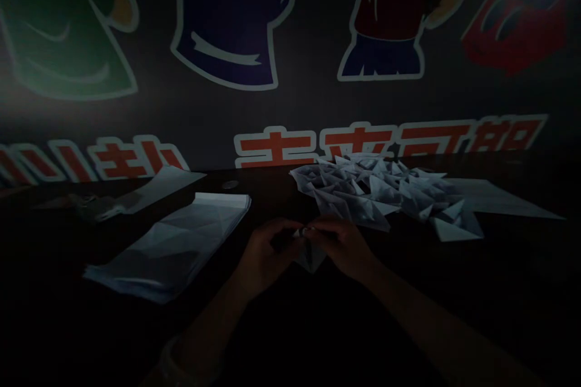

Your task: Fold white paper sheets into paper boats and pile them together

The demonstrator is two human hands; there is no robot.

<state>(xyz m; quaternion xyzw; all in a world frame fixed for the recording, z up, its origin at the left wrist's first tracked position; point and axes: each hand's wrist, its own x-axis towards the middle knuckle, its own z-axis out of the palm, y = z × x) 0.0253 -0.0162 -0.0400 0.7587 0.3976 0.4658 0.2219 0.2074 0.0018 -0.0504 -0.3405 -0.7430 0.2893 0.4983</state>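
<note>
The scene is very dark. My left hand (265,254) and my right hand (340,245) meet over a dark table (499,278), fingers pinched together on a small piece of folded white paper (311,257) held between them. Its lower corner pokes out below my fingers. Just beyond my right hand lies a heap of several folded paper shapes (385,193). To the left of my left hand sits a stack of flat white sheets (177,242).
A loose sheet (494,199) lies at the right behind the heap, and another sheet (158,184) lies at the far left beside a dim small object. A wall with cartoon figures and red characters (318,142) stands behind the table.
</note>
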